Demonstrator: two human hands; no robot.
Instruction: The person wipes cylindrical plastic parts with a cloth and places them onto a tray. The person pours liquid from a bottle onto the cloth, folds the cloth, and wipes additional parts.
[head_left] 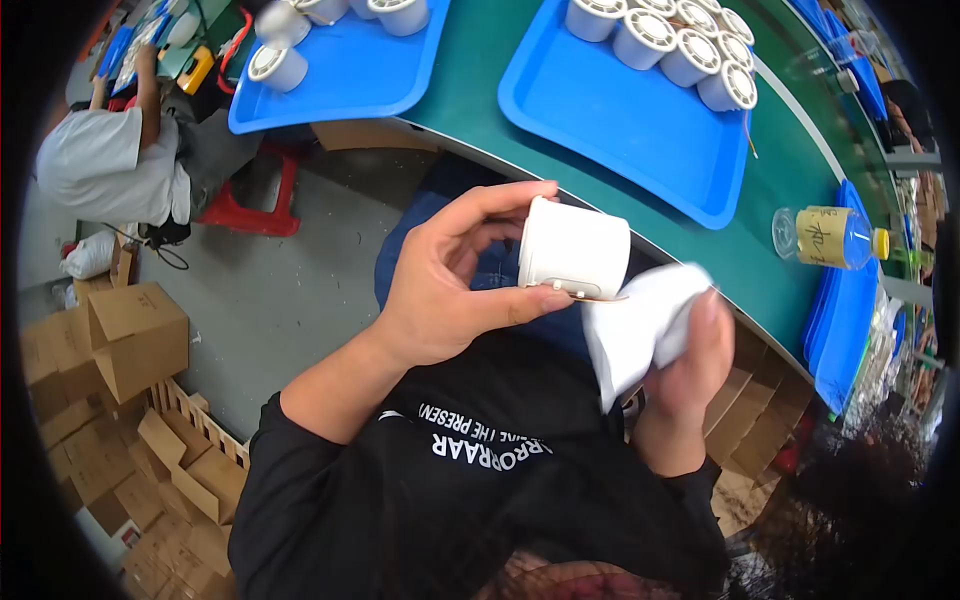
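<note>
Left hand [430,285] mid-frame gripping a white cylinder [580,245], blurred right hand [700,355] right of centre, seemingly pinching white cloth [640,315], blue tray [625,110] upper right

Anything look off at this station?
Slightly: a thin wire pokes past the right rim of the fuller blue tray instead of lying inside. Cardboard boxes at lower left are jumbled, some open. No spill visible.

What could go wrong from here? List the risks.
The white cloth in the right hand might catch the thin wire by the white cylinder and tug it. The left hand holds the cylinder with its fingers, in the air by the table, so a slip could drop it.
</note>
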